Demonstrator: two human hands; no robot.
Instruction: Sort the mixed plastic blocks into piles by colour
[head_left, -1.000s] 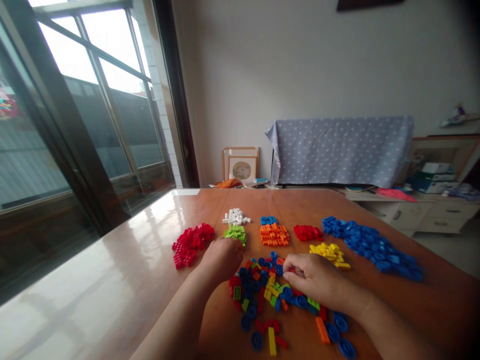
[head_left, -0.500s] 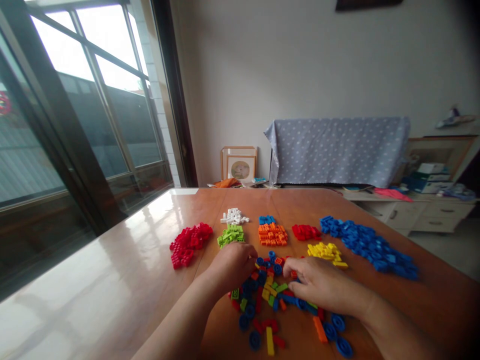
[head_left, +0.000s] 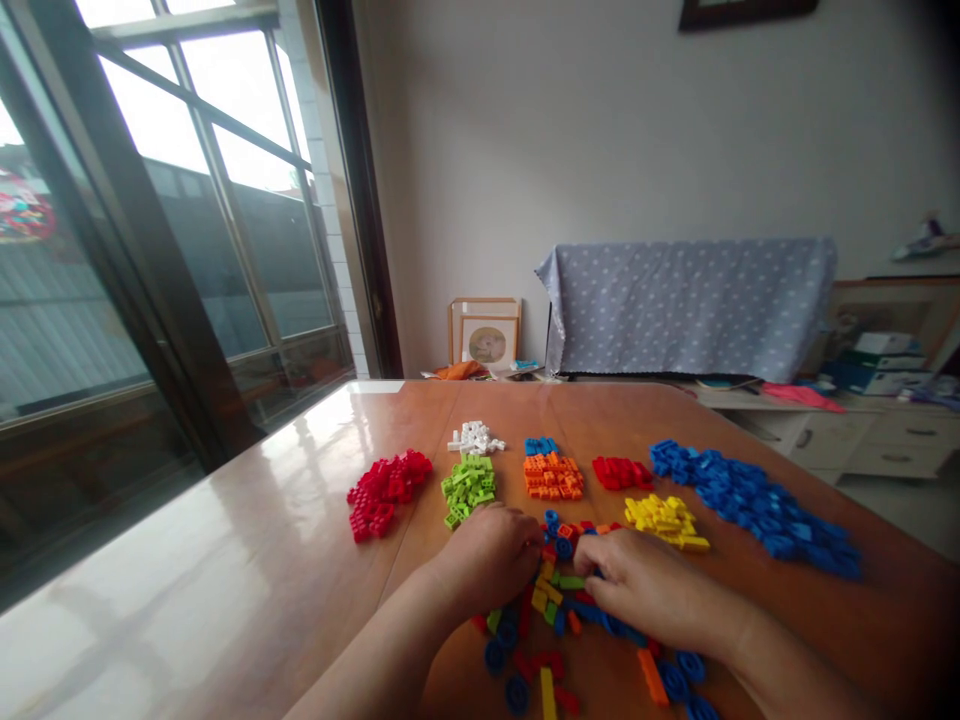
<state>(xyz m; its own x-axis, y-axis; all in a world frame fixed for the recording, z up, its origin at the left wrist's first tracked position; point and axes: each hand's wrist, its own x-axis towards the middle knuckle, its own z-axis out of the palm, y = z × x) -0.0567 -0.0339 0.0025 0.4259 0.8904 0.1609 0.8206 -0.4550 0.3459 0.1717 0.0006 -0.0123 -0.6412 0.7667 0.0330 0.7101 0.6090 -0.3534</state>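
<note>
A mixed heap of toy building bricks (head_left: 547, 594) in blue, red, yellow, green and orange lies on the near middle of the table. At its left side is my left hand (head_left: 496, 552), back up, its fingers curled in over the bricks. Whatever those fingers may hold is hidden. Across from it, my right hand (head_left: 637, 578) reaches in from the right with thumb and forefinger bent together at the bricks. I cannot make out anything between them. Light green bricks (head_left: 469, 486) are piled just beyond my left hand, and yellow bricks (head_left: 664, 520) just beyond my right.
Sorted piles stand around the heap: red bricks (head_left: 390, 492) at left, white bricks (head_left: 475, 438) farther back, orange bricks (head_left: 553, 477) in the middle, a small red pile (head_left: 621, 473), and a long blue pile (head_left: 754, 505) at right. Everything rests on a glossy brown table (head_left: 247, 570).
My left hand has drawn back from the green pile and moved rightward over the mixed bricks. My right hand stays over the heap, its fingers drawn closer together. The view has shifted slightly.
</note>
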